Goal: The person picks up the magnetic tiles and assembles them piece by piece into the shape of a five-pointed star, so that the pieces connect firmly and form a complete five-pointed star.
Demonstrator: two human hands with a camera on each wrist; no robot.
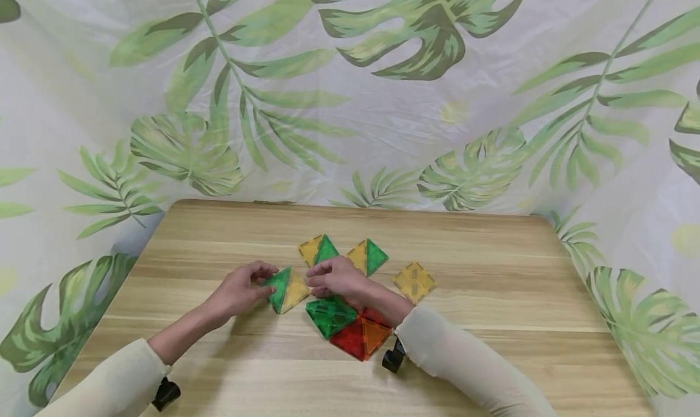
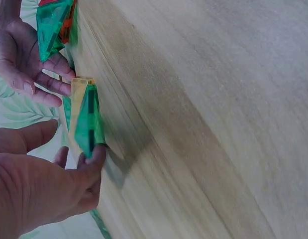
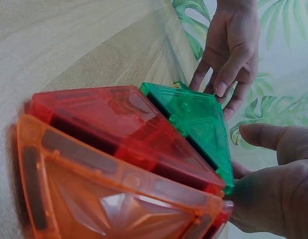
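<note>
In the head view, a green triangular magnetic tile and a yellow triangular tile lie edge to edge as a diamond, left of centre. My left hand pinches the green tile's left corner, with the thumb on its near side. At the other end, the fingertips of my right hand come close to the yellow tile's right corner; its fingers are loosely extended and hold nothing. Under the right wrist sits a group of green tiles, red tiles and an orange tile, partly hidden by the forearm.
Two more yellow-and-green pairs lie behind the hands, one with a green tile, the other with a green tile. A yellow square lies to the right. The wooden table meets a leaf-patterned cloth at the back.
</note>
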